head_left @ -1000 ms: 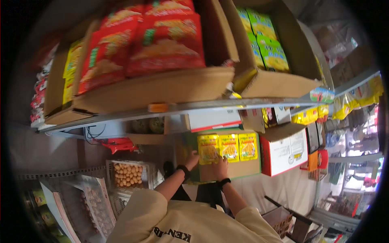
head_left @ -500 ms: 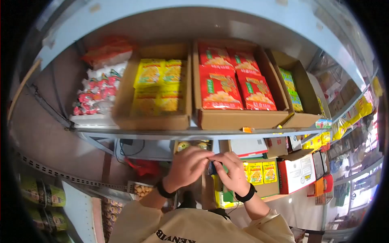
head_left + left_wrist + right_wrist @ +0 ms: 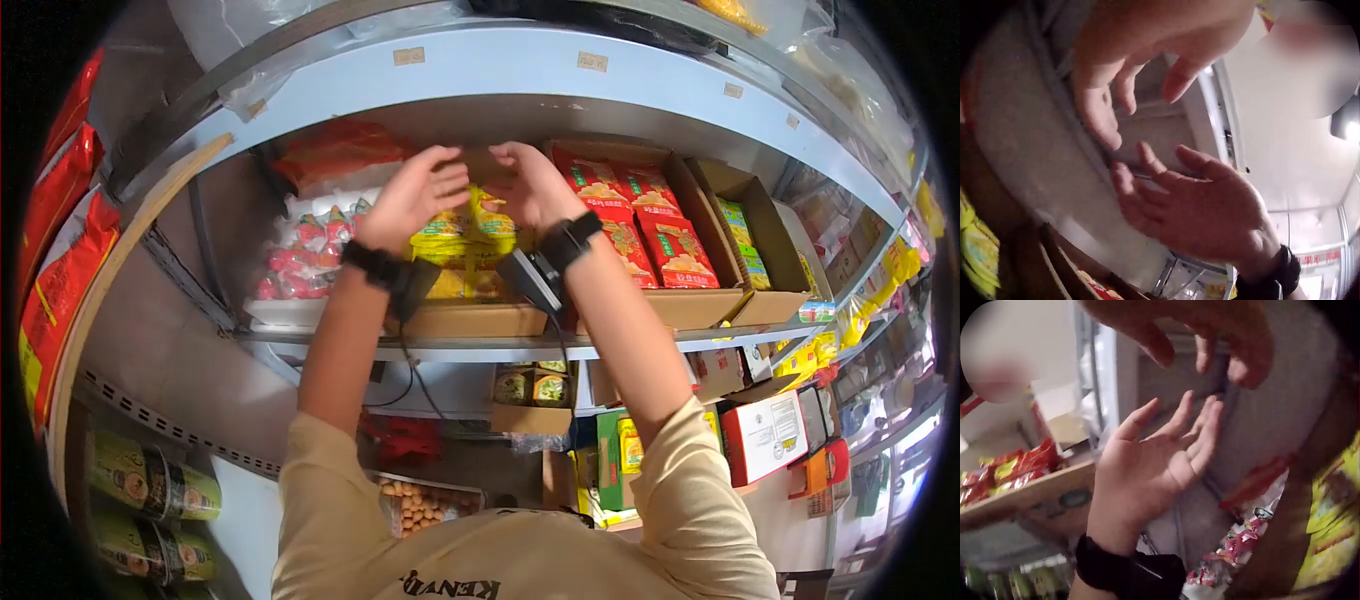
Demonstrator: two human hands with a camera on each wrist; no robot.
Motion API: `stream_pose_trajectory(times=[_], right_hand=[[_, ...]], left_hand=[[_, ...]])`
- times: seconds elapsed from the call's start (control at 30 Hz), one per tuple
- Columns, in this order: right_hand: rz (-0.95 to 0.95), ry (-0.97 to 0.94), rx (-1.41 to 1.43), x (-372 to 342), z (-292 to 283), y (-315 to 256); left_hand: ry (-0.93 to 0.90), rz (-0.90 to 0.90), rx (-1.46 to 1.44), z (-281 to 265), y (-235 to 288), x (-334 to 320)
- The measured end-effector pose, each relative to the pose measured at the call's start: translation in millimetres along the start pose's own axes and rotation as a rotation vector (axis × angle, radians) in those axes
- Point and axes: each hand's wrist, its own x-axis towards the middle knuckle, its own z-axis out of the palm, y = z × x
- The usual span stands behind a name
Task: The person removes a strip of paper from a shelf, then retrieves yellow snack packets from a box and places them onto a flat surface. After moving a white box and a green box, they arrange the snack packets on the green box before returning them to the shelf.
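Both hands are raised over a cardboard box of yellow packets (image 3: 462,240) on the upper shelf. The left hand (image 3: 415,198) has its fingers spread and slightly bent, pointing inward, and holds nothing. Facing it across a small gap is the right hand (image 3: 535,188), also empty with fingers apart. In the left wrist view the right hand (image 3: 1194,206) shows its palm, below the left hand (image 3: 1147,44). The right wrist view has the left hand (image 3: 1150,465) palm up, beneath the right hand (image 3: 1210,331). Neither hand touches a packet.
Boxes of red packets (image 3: 680,250) and green packets (image 3: 740,245) stand to the right, wrapped pink items (image 3: 310,245) to the left. Above runs a shelf beam (image 3: 500,62). The shelf's front edge (image 3: 480,350) crosses below the boxes, with more cartons (image 3: 770,435) lower down.
Both hands have risen from the lower shelf level to the upper boxes and moved apart from each other. The view has shifted upward and left, showing the beam and red bags at left.
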Motion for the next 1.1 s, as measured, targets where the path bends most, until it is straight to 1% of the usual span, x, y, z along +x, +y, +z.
stream_pose_trajectory(times=[0.03,0.07,0.1,0.17,0.23,0.27,0.3,0.37,0.43,0.47,0.5,0.53,0.63,0.67,0.73,0.77,0.8,0.87,0.93,0.97,1.0,1.03,1.07,1.1], right_hand=[[0.066,0.122,0.029,9.9,2.9,4.7],[0.144,0.255,0.093,29.7,-2.0,14.2],[0.222,0.07,0.128,98.5,-46.6,47.1],[0.265,0.019,0.274,117.5,-68.5,74.1],[0.225,0.03,0.24,161.4,-106.1,111.2],[0.246,0.148,0.168,129.1,-87.7,98.2],[0.21,0.113,0.262,110.8,-75.8,93.6],[0.227,0.225,0.135,120.2,-81.0,96.0],[0.247,0.282,0.242,81.9,-53.1,75.7],[0.249,0.277,0.182,96.1,-68.4,84.4],[0.253,0.273,0.123,98.1,-71.0,85.5],[0.289,0.317,0.057,101.7,-72.8,86.0],[0.332,0.209,0.206,100.7,-75.4,84.3],[0.335,0.22,0.169,98.5,-74.9,83.7],[0.34,0.241,0.094,82.3,-62.8,75.7],[0.266,0.292,0.118,80.8,-58.9,76.8],[0.19,0.342,0.142,80.1,-54.6,78.5],[0.088,0.339,0.199,88.8,-58.1,81.6],[0.041,0.232,0.265,110.1,-69.7,89.7],[0.006,0.265,0.234,112.7,-70.4,91.6],[-0.03,0.297,0.203,110.7,-66.3,90.3],[-0.066,0.329,0.171,107.7,-61.4,86.0],[-0.067,0.272,0.261,127.6,-72.1,93.4],[-0.056,0.316,0.278,119.0,-66.0,89.5]], left_hand=[[0.062,-0.119,0.033,-5.4,-7.2,17.6],[-0.024,-0.219,0.015,-25.8,-20.8,42.7],[-0.008,-0.249,0.13,-25.1,-28.6,51.8],[0.031,-0.328,0.255,-26.4,-45.3,71.5],[0.089,-0.528,0.296,-42.3,-66.4,101.0],[0.108,-0.519,0.344,-44.0,-75.5,106.2],[0.118,-0.486,0.458,-37.7,-76.1,101.2],[0.143,-0.516,0.562,-52.9,-95.8,122.9],[0.105,-0.537,0.686,-44.5,-88.4,109.1],[0.132,-0.558,0.686,-50.1,-95.6,113.2],[0.129,-0.563,0.671,-52.0,-97.3,114.0],[0.126,-0.571,0.656,-53.9,-100.1,114.2],[0.153,-0.555,0.613,-51.5,-103.4,109.5],[0.171,-0.541,0.597,-49.8,-102.7,107.3],[0.093,-0.469,0.401,-74.7,-128.6,133.1],[0.054,-0.432,0.302,-83.2,-137.7,142.6],[0.064,-0.391,0.255,-79.9,-133.5,139.3],[0.084,-0.309,0.159,-68.7,-119.4,126.2],[0.031,-0.366,0.125,-72.2,-107.4,125.7],[0.006,-0.397,0.109,-74.0,-102.8,124.5],[0.027,-0.313,0.005,-70.5,-100.5,120.3],[0.023,-0.322,-0.047,-71.7,-99.8,122.1],[0.019,-0.329,-0.099,-71.7,-96.5,123.8],[0.014,-0.336,-0.152,-73.6,-95.5,124.6]])
